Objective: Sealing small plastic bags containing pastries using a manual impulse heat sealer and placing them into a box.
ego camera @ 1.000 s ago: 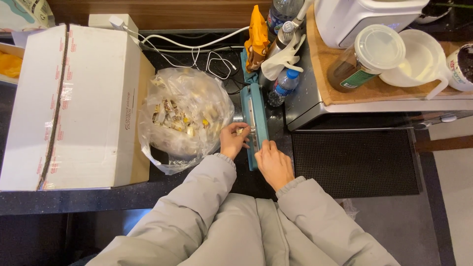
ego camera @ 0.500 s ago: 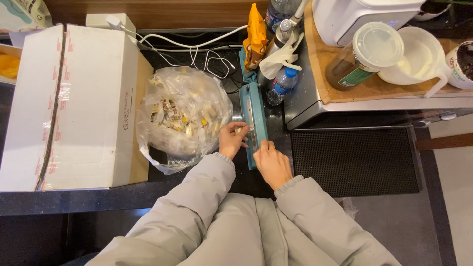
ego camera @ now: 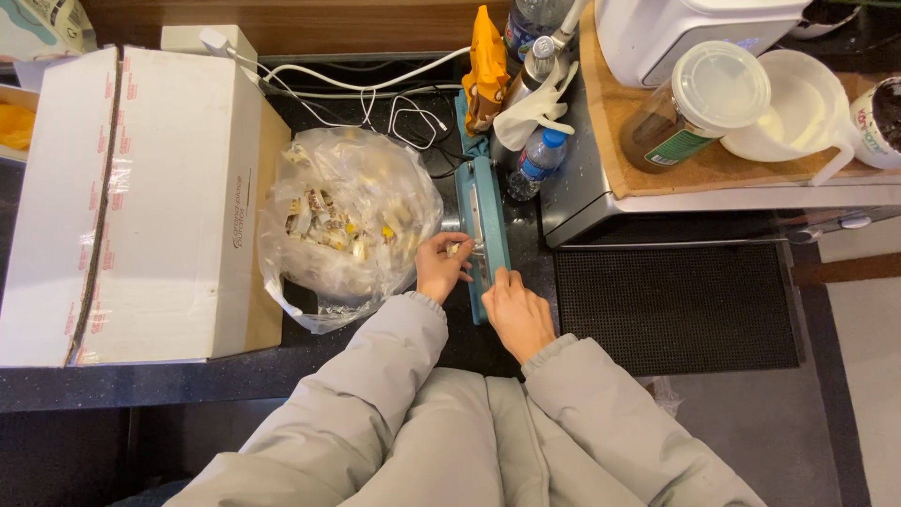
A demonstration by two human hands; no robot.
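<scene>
Head view: the teal heat sealer lies mid-surface beside a clear bag of sweets; the left hand pinches a small packet at its bar; the right hand presses flat on its near end. The packet looks light, thin and crinkly, best pinched by its edge.

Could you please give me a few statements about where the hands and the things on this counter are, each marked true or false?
1. The right hand rests on the near end of the teal bar-shaped tool. True.
2. The left hand is inside the white cardboard box. False: it is at the teal tool's left edge, its fingers on a small item there.
3. The clear plastic bag of small wrapped items lies between the box and the teal tool. True.
4. The jar with the clear lid stands on the black mat. False: it stands on the wooden board.
5. The small water bottle has a red cap. False: it is blue.
</scene>
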